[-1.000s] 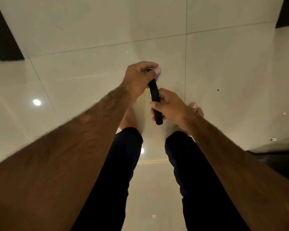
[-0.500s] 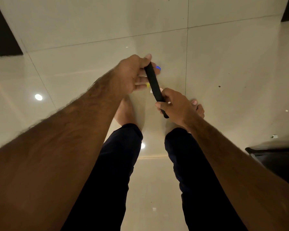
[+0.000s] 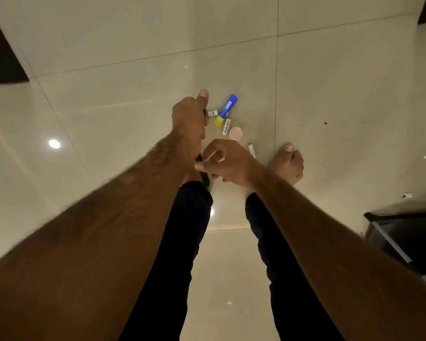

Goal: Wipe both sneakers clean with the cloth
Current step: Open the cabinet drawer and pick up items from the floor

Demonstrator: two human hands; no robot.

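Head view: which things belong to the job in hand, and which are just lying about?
In hand:
- slim black object, gripped by the left hand and the right hand
- no sneaker or cloth in view

Lying about on the floor:
- blue-and-yellow tube
- three small white cylinders
- pink disc

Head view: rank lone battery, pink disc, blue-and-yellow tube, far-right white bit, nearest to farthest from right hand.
From the right hand:
1. Lone battery, right beside it on the floor.
2. Pink disc, just ahead.
3. Blue-and-yellow tube, further ahead.
4. White bit, far off to the right.
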